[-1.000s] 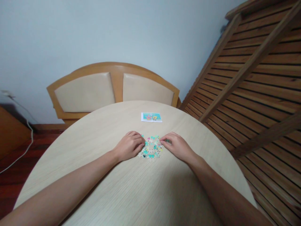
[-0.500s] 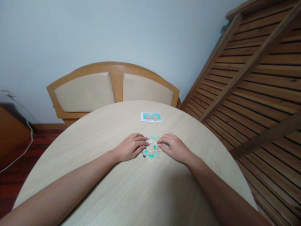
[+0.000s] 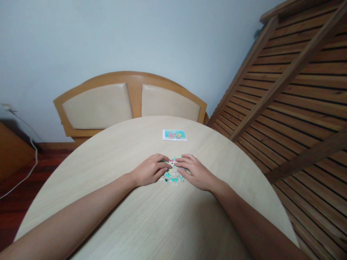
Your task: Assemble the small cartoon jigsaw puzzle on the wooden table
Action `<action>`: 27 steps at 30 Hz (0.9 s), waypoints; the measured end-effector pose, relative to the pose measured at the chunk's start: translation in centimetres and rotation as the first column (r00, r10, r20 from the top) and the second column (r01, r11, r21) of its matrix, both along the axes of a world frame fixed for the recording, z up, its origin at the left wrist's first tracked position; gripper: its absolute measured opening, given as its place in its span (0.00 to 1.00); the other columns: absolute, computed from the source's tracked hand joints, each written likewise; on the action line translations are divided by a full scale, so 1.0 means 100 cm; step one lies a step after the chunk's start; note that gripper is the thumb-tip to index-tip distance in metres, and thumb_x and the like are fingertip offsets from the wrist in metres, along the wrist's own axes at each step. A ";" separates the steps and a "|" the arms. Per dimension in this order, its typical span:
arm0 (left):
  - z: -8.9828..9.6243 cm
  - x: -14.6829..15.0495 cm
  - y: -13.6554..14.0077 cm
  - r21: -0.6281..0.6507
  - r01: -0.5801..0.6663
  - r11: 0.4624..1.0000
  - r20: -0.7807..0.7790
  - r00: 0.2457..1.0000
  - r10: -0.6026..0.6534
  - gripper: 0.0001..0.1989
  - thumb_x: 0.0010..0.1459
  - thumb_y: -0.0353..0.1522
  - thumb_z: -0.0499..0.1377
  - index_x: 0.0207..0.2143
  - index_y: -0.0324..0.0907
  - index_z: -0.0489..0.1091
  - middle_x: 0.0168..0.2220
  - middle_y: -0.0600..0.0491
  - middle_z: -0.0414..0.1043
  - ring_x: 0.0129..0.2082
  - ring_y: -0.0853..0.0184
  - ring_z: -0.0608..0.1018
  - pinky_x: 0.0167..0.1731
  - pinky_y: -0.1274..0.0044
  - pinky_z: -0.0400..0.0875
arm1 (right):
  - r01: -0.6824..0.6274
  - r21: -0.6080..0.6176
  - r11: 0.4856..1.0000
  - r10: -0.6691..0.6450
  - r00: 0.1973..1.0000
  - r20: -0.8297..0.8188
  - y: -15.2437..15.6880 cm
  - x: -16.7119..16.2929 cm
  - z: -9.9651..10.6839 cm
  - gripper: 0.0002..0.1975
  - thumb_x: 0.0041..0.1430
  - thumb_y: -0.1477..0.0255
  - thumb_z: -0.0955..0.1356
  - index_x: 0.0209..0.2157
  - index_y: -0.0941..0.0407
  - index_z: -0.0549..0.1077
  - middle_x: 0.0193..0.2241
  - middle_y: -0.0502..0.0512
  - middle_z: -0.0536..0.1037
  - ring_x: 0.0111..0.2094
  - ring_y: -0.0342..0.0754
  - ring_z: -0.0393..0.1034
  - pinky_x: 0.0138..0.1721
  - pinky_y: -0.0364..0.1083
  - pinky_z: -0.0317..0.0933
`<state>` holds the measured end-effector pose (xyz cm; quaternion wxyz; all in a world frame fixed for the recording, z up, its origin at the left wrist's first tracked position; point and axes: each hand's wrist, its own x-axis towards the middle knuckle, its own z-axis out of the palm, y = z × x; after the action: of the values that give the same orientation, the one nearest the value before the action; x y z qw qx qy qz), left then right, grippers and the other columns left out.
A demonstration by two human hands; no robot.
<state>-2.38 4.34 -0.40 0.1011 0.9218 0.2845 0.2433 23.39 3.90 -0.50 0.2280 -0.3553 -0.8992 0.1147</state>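
A small heap of jigsaw puzzle pieces (image 3: 173, 177), pale and turquoise with bits of pink and yellow, lies on the round table. At its left edge rests my left hand (image 3: 151, 169), palm down, fingers stretched out and touching the pieces. My right hand (image 3: 197, 172) lies over the heap's right side with its fingers spread, the tips on the pieces and part of the heap hidden beneath them. Beyond the heap is a picture card (image 3: 175, 135) showing a pink and a yellow cartoon figure on turquoise.
The round wooden table (image 3: 130, 224) has a light grain. Behind it stands a wooden headboard (image 3: 134, 97) with cream padded panels, against a pale wall. A slatted wooden frame (image 3: 298, 94) leans on the right. A white cable (image 3: 35, 162) hangs at the left.
My right hand has moved left over the heap, its fingers going from a curled pose to spread out and covering more pieces. My left hand has stayed in place.
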 end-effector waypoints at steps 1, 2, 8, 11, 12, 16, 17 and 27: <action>-0.001 0.000 0.000 -0.006 0.001 1.000 0.010 1.000 -0.001 0.14 0.69 0.32 0.52 0.50 0.45 0.75 0.51 0.46 0.73 0.52 0.59 0.73 0.54 0.66 0.68 | 0.001 0.004 1.000 -0.001 1.000 0.004 0.000 0.001 0.000 0.15 0.70 0.66 0.63 0.54 0.49 0.76 0.54 0.56 0.76 0.60 0.58 0.61 0.61 0.61 0.58; -0.001 -0.001 0.000 -0.011 0.003 1.000 0.019 1.000 -0.003 0.14 0.69 0.32 0.52 0.51 0.45 0.74 0.50 0.46 0.73 0.51 0.60 0.74 0.54 0.66 0.68 | 0.004 0.008 1.000 -0.004 1.000 0.008 0.000 0.002 0.000 0.15 0.70 0.66 0.64 0.54 0.49 0.76 0.54 0.56 0.77 0.60 0.58 0.61 0.61 0.62 0.57; 0.000 -0.001 0.000 -0.022 0.025 0.999 0.025 0.999 -0.025 0.14 0.69 0.31 0.51 0.52 0.44 0.73 0.49 0.46 0.74 0.50 0.61 0.74 0.53 0.67 0.69 | 0.032 0.013 0.999 -0.032 0.999 0.027 0.000 0.005 0.000 0.16 0.69 0.67 0.64 0.54 0.49 0.76 0.56 0.55 0.75 0.63 0.59 0.58 0.63 0.63 0.55; 0.001 -0.001 0.000 -0.013 0.034 0.999 0.012 0.999 -0.034 0.14 0.69 0.32 0.51 0.51 0.45 0.74 0.53 0.46 0.72 0.53 0.60 0.73 0.56 0.66 0.67 | 0.030 0.009 1.000 -0.030 0.999 0.035 -0.001 0.004 0.001 0.16 0.69 0.66 0.64 0.54 0.50 0.76 0.57 0.57 0.74 0.64 0.60 0.57 0.64 0.64 0.54; 0.000 -0.001 0.001 -0.010 0.037 0.999 0.003 0.999 -0.037 0.14 0.70 0.33 0.51 0.50 0.45 0.74 0.54 0.46 0.72 0.54 0.60 0.73 0.56 0.65 0.66 | 0.027 0.008 1.000 -0.027 0.999 0.032 -0.001 0.004 0.001 0.16 0.69 0.66 0.65 0.54 0.50 0.76 0.57 0.57 0.74 0.64 0.60 0.57 0.64 0.64 0.54; 0.000 -0.001 0.002 -0.017 0.042 0.999 -0.040 0.998 -0.042 0.14 0.70 0.34 0.50 0.49 0.46 0.74 0.55 0.47 0.73 0.55 0.60 0.73 0.59 0.63 0.65 | 0.016 0.002 1.000 -0.016 1.000 0.023 -0.001 0.003 0.001 0.16 0.69 0.66 0.65 0.55 0.49 0.75 0.56 0.57 0.75 0.64 0.59 0.58 0.63 0.63 0.55; -0.001 0.000 0.002 -0.020 0.040 0.999 -0.042 0.998 -0.041 0.14 0.71 0.34 0.50 0.50 0.46 0.74 0.55 0.47 0.73 0.55 0.60 0.73 0.59 0.63 0.64 | 0.013 -0.001 1.000 -0.013 1.000 0.025 -0.001 0.003 0.001 0.16 0.69 0.65 0.65 0.55 0.49 0.75 0.56 0.57 0.75 0.63 0.59 0.58 0.63 0.63 0.55; 0.001 0.000 0.000 0.004 0.018 1.000 -0.064 0.998 -0.018 0.15 0.71 0.32 0.49 0.54 0.45 0.72 0.54 0.48 0.74 0.54 0.60 0.74 0.58 0.63 0.64 | 0.026 -0.032 0.999 -0.026 0.999 0.023 -0.003 0.003 0.003 0.15 0.70 0.66 0.64 0.54 0.49 0.74 0.56 0.53 0.75 0.64 0.58 0.56 0.63 0.62 0.55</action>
<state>-2.35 4.34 -0.33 0.0920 0.9318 0.2788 0.2133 23.69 3.61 -0.24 0.2138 -0.3719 -0.8950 0.1223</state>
